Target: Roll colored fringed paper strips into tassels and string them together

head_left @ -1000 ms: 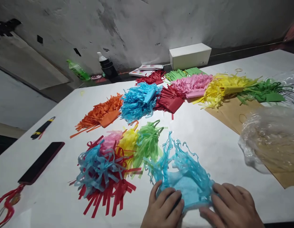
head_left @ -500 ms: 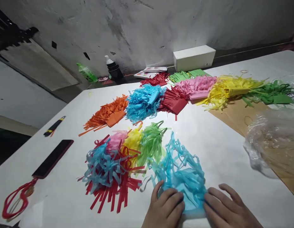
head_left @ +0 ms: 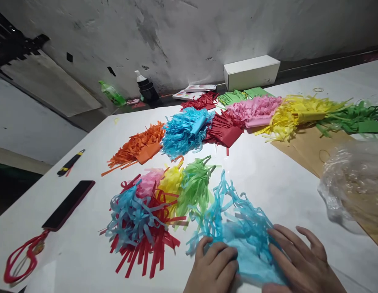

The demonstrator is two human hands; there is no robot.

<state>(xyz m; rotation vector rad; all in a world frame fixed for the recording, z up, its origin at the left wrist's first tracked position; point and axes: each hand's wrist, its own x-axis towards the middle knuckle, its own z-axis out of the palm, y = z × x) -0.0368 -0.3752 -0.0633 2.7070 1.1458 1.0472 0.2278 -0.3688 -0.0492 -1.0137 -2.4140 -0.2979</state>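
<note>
A light-blue sheet of tissue paper (head_left: 252, 260), its far part cut into fringe, lies flat in front of me. My left hand (head_left: 215, 264) has its fingers curled onto the sheet's left edge; the thumb is hidden. At the right edge, my right hand (head_left: 301, 256) touches the paper with fingers stretched out and apart, its thumb low by the near edge. Left of the sheet is a heap of tassels: a blue one (head_left: 132, 215) over red strips (head_left: 152, 256), with pink (head_left: 149, 183), yellow (head_left: 170, 185) and light green (head_left: 195, 183) ones behind.
Fringed paper bundles in orange (head_left: 140, 144), blue (head_left: 184, 134), dark red (head_left: 227, 130), pink (head_left: 258, 112), yellow (head_left: 304, 112) and green (head_left: 359, 118) line the back. Clear plastic wrap (head_left: 353, 183) covers brown paper at right. A phone (head_left: 68, 205) and utility knife (head_left: 71, 162) lie left.
My right hand has moved slightly right and opened out along the paper's edge. The blue sheet has spread wider and shifted rightward at its near end. My left hand stays nearly in place.
</note>
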